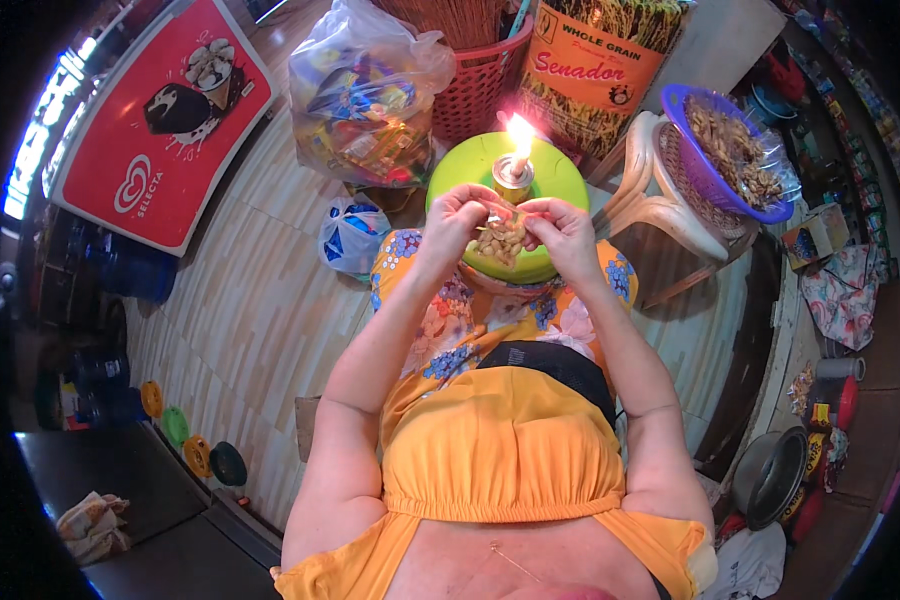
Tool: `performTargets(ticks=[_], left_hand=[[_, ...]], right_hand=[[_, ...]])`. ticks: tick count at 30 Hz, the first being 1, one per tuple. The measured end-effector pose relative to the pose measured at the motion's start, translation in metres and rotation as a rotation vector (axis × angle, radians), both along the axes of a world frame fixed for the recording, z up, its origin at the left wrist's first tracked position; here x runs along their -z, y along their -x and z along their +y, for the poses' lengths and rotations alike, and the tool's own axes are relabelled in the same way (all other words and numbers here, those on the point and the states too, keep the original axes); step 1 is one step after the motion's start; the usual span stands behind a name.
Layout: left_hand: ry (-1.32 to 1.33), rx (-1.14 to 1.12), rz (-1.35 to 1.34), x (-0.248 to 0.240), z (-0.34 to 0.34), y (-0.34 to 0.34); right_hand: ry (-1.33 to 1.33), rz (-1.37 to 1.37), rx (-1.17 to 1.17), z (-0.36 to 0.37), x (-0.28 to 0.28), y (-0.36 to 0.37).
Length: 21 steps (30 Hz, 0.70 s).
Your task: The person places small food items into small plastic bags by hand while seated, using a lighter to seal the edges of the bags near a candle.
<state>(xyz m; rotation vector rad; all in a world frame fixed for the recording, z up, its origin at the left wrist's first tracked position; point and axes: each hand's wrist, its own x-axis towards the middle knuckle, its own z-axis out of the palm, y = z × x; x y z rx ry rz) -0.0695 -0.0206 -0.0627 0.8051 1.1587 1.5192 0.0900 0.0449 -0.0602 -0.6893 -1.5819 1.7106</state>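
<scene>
Between my two hands hangs a small clear plastic bag of peanuts [500, 243]. Its top edge is pinched by the fingers of my left hand [458, 220] on one side and of my right hand [560, 228] on the other. Just beyond my fingers a lit candle [521, 150] stands upright in a metal can [513, 180], its flame apart from the bag. The can rests on a round lime-green stool top [465, 160] in front of my knees.
A purple basket [705, 165] with several filled bags sits on a wooden chair [655, 200] at the right. Far left of the stool are a large plastic bag of wrappers [360, 100] and a smaller bag [353, 235]. Behind stand a red basket [480, 85] and a rice sack [595, 75].
</scene>
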Motion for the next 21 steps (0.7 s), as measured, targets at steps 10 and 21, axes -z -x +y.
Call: performTargets(ticks=[10, 21], left_hand=[[0.121, 0.061, -0.070, 0.020, 0.002, -0.012], [0.081, 0.038, 0.055, 0.016, 0.007, -0.009]], right_hand=[[-0.165, 0.042, 0.146, -0.001, 0.029, 0.005], [0.125, 0.058, 0.049, 0.001, 0.029, 0.010]])
